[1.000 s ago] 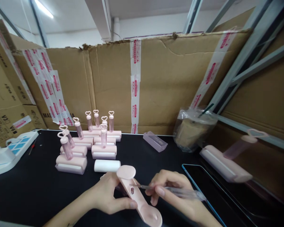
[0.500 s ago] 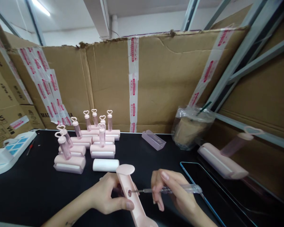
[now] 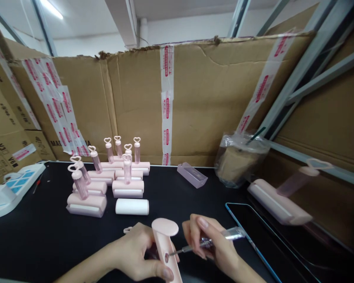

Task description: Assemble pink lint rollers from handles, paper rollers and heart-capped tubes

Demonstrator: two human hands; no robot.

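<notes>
My left hand (image 3: 140,253) is closed around a pink lint roller holder (image 3: 162,236), its hollow side facing up and a small hole showing in the middle. Behind that hand, a pink heart-shaped loop (image 3: 127,229) peeks out. Between the fingers of my right hand (image 3: 211,239) is a screwdriver (image 3: 206,243) with a clear handle, its tip at the hole in the holder. A white adhesive roll (image 3: 132,206) lies just beyond my left hand.
Several assembled pink lint rollers (image 3: 87,202) stand at the left back. A translucent cover (image 3: 192,175) lies at the back, near a bagged drink cup (image 3: 238,161). On the right are a blue-edged phone (image 3: 259,236) and another lint roller (image 3: 279,200). A power strip (image 3: 26,181) sits far left.
The holder has moved down and slightly right with my left hand. My right hand has shifted slightly left, and the screwdriver slants more, its tip still at the hole.
</notes>
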